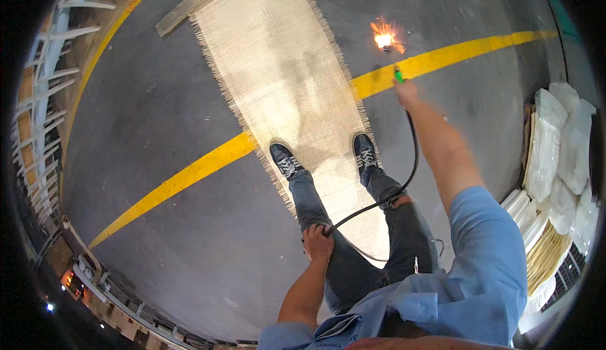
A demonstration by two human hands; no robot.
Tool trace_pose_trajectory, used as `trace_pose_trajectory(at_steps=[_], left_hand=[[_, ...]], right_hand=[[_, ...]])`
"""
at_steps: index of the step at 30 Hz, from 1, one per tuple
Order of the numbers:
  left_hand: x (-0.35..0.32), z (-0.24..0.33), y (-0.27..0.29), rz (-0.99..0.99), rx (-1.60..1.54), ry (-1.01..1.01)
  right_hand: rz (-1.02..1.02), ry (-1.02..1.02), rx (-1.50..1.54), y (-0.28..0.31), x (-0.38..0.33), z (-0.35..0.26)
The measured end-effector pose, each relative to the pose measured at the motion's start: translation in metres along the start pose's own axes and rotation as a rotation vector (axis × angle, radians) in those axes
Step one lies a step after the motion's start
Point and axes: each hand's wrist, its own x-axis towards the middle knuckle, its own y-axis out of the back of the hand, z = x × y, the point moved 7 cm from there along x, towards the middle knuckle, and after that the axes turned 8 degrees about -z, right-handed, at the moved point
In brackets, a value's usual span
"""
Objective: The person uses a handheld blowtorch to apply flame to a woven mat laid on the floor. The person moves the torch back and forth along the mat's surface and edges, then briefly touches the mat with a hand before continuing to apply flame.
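Note:
My right hand, stretched out ahead to the right, is closed around a gas torch with a green part. An orange flame burns just beyond the torch, over the dark floor. From that hand a black hose curves back across my legs. By my left thigh, my left hand grips the hose near its other visible end. A long strip of tan burlap with frayed edges lies on the floor, and my shoes stand on it.
A wooden board lies across the burlap's far end. Yellow lines cross the grey floor. Plastic-wrapped bundles are stacked at the right. White racking runs along the left, and a small orange glow shows at lower left.

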Motion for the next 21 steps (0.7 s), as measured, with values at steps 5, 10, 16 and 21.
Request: trace_pose_trajectory(at_steps=[5,10,16,21], left_hand=[[0.021,-0.054,0.023,-0.154,0.017,0.136],[0.030,-0.068,0.038,-0.179,0.017,0.116],[0.044,-0.045,0.051,-0.185,-0.008,-0.009],[0.039,-0.092,0.062,-0.177,0.004,0.073]], right_hand=[[-0.206,0.048,-0.009,-0.130,-0.070,-0.046],[-0.452,0.066,0.007,-0.226,-0.137,-0.120],[-0.569,0.307,0.014,-0.303,-0.228,-0.218],[-0.915,0.544,-0.009,-0.357,-0.353,-0.313]])
